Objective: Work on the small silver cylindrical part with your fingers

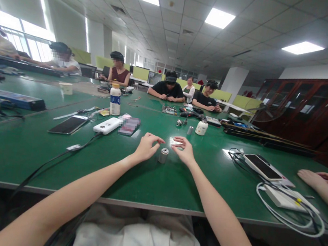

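Note:
A small metal cylinder (163,156) with a dark centre on its top stands upright on the green table (136,182). My left hand (149,146) is just left of it, fingers apart and curved, holding nothing. On the other side, my right hand (183,149) is also open, with a gap between thumb and fingers. Neither hand appears to grip the cylinder. Further back stand another small metal cylinder (190,130), a few dark metal parts (179,123) and a white jar (202,127).
A white power bank (107,125), a phone (69,125) and a bottle (115,100) lie or stand to the left. Cables, a phone (263,167) and a white box (290,198) are at right, beside another person's hands (312,178). Several people sit around the table.

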A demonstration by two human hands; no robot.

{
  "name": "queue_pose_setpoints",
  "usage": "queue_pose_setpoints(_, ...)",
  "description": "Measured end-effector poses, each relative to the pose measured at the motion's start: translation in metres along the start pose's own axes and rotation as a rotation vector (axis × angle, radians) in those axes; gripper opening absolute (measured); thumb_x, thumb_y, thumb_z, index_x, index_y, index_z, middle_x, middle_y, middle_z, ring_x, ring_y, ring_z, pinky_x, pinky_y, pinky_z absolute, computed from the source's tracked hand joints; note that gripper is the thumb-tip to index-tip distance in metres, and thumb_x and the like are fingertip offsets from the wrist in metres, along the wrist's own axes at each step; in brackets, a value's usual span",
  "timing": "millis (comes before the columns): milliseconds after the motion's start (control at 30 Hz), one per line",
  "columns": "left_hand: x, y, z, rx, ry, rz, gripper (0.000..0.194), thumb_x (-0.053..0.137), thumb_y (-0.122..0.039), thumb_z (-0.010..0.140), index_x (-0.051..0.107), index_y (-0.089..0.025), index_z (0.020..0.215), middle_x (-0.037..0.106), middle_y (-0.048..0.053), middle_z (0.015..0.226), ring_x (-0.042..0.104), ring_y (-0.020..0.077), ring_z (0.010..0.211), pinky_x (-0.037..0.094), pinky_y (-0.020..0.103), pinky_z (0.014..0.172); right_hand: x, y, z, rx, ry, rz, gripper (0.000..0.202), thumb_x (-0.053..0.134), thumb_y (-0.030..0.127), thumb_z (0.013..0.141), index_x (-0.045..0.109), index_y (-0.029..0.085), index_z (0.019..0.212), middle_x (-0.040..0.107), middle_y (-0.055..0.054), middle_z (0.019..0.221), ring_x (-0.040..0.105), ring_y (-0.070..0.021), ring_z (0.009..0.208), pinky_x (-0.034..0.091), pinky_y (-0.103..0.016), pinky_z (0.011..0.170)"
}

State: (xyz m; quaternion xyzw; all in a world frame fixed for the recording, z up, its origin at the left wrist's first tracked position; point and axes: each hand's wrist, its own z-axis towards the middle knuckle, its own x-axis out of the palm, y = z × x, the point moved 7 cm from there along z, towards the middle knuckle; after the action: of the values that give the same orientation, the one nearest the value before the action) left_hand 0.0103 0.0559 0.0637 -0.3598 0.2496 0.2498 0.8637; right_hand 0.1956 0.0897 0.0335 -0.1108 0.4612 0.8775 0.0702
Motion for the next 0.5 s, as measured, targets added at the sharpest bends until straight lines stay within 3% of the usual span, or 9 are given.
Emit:
queue_pose_setpoints(200,0.001,0.000,-0.001,0.005,0.003,0.001,0.028,0.053,-0.013,0.082,0.075,-0.023,0.095,0.076,0.002,0.093,0.057,0.0247,0.097,0.044,0.041,0.091,0.014,0.044,-0.009,-0.113,0.071,0.072,0.036,0.074,0.025,0.074,0.060,0.021,0.107,0.070,-0.009,0.111,0.074,-0.0205,0.085,0.059,-0.040,0.083)
queue_pose_setpoints(500,0.002,-0.001,-0.002,0.004,0.011,-0.006,0.026,0.053,-0.014,0.083,0.074,-0.023,0.094,0.076,0.002,0.092,0.057,0.0248,0.097,0.045,0.042,0.091,0.026,0.056,-0.016,-0.142,0.106,0.104,0.031,0.072,0.026,0.076,0.060,0.020,0.104,0.071,-0.008,0.105,0.073,-0.0200,0.086,0.060,-0.038,0.082)
